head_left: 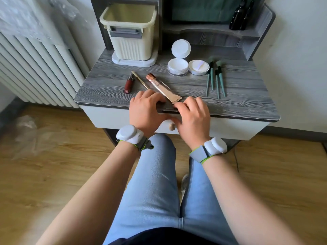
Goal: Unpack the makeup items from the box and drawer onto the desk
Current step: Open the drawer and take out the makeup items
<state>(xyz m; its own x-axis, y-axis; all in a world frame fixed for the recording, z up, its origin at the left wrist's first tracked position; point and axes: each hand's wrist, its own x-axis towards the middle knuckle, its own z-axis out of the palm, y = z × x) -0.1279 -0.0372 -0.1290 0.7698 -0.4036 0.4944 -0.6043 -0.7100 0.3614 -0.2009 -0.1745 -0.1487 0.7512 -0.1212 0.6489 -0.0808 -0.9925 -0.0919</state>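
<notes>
Makeup lies spread on the grey wood-grain desk (238, 89). A dark red lip gloss (128, 83), a thin gold pencil (140, 81) and a rose-gold tube (163, 89) lie left of centre. An open white powder jar (177, 66), a round puff case (198, 67) and several green brushes (216, 78) sit to the right. My left hand (146, 110) and my right hand (192, 114) rest at the desk's front edge, fingers spread, holding nothing. The white drawer (109, 119) below is shut, its round knob (171, 127) between my hands. The cream box (131, 30) stands back left.
A white radiator (35, 68) stands to the left of the desk. Two dark bottles (241, 15) stand on the upper right shelf, beside a mirror frame. My knees in blue jeans sit below the drawer. Crumpled clear plastic lies on the wooden floor at the left.
</notes>
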